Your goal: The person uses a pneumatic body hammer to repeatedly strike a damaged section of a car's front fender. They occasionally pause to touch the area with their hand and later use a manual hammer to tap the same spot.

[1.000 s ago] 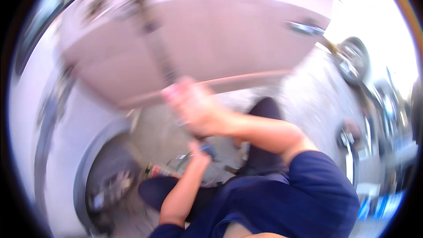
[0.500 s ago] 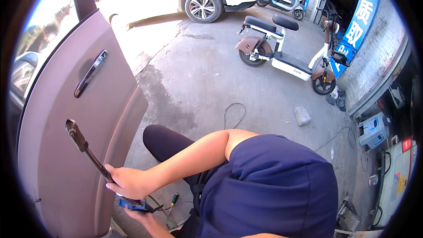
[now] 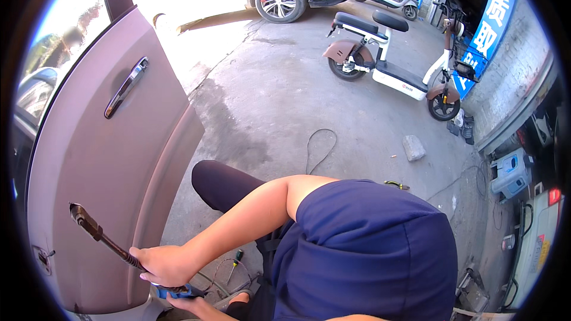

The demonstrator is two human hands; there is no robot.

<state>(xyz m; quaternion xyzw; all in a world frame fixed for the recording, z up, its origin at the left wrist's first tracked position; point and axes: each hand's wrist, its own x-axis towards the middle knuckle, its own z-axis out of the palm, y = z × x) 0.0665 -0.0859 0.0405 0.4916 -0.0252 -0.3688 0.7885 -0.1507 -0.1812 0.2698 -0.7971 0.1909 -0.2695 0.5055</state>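
Note:
My right hand (image 3: 163,266) is closed around the shaft of a long metal rod tool (image 3: 114,248) with a dark, blocky, forked-looking head. The head hangs in front of the outer skin of a pale brown car door (image 3: 119,160); whether it touches cannot be seen. Just below, my left hand (image 3: 193,304) is wrapped around a blue body (image 3: 184,291) that appears to be the tool's rear end, partly hidden by the right hand. A chrome handle (image 3: 126,88) sits higher on the door. A green-and-black screwdriver (image 3: 238,257) lies beside my legs, near a thin cable.
Green-handled pliers (image 3: 395,185) and a stone block (image 3: 413,148) lie on the concrete. A looped cord (image 3: 320,142) is nearby. A brown-and-white electric scooter (image 3: 398,77) stands farther off, with a white car (image 3: 279,0) behind. To the right are a blue-and-grey case (image 3: 510,173) and a pale bumper (image 3: 538,244).
Both hands and the tool have moved lower along the door, the head dropping away from the handle. The view has shifted slightly, and the pliers now show past my shoulder.

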